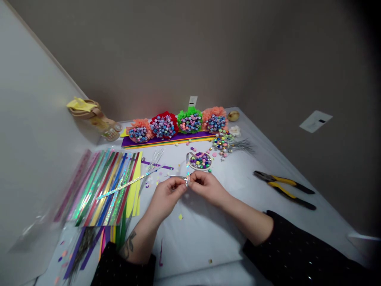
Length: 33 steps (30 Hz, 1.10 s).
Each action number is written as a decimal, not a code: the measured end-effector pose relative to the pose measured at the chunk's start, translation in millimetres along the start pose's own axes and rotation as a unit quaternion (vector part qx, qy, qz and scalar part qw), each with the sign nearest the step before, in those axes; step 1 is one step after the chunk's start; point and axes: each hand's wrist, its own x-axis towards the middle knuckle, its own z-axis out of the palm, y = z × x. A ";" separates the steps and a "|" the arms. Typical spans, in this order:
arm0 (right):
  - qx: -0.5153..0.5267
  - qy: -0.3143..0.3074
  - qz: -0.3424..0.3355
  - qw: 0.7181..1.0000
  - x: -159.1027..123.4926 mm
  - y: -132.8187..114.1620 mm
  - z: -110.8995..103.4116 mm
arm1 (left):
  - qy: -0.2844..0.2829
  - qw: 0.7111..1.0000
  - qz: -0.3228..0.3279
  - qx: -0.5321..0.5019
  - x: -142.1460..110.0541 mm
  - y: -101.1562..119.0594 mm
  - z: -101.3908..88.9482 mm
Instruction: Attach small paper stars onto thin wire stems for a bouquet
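- The left hand point(167, 197) is closed in a pinch just below the round dish of paper stars point(200, 161), its fingertips gripping a narrow holographic paper strip point(187, 178).
- The right hand point(208, 187) is also closed in a pinch, just below the dish and touching the left hand's fingers, with the same strip held between them.
- The strip rises from the hands, and its upper end reaches the dish's near rim.
- A thin silver tool point(175, 175) pokes out left of the hands, below the dish; it is too small to identify.
- Left of the dish, a fan of coloured and holographic paper strips point(104, 186) lies on the white table cover point(202, 238), with a loose glittery strip point(127, 183) across it.
- Beyond the dish, a row of four paper-star bouquets in crepe paper point(190, 121) sits on a purple card point(166, 140).
- Just beyond and right of the dish, star-tipped wire stems point(229, 145) lie in a bunch.
- Well right of the dish lie yellow-and-black handled pliers point(282, 188).
- Dark dotted sleeves point(297, 254) cover both arms well below the dish.
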 end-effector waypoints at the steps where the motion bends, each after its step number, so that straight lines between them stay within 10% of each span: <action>1: -0.004 0.000 -0.001 1.000 0.0 0.4 -0.1 | 0.001 1.000 0.000 -0.002 0.2 -0.4 -0.2; 14: -0.127 0.000 -0.099 0.987 -2.5 -0.6 0.7 | 0.014 0.999 -0.004 0.037 0.1 3.9 0.0; 33: -0.077 0.088 -0.072 0.990 -1.7 0.5 -0.8 | 0.049 0.998 -0.022 0.032 -0.5 7.1 1.7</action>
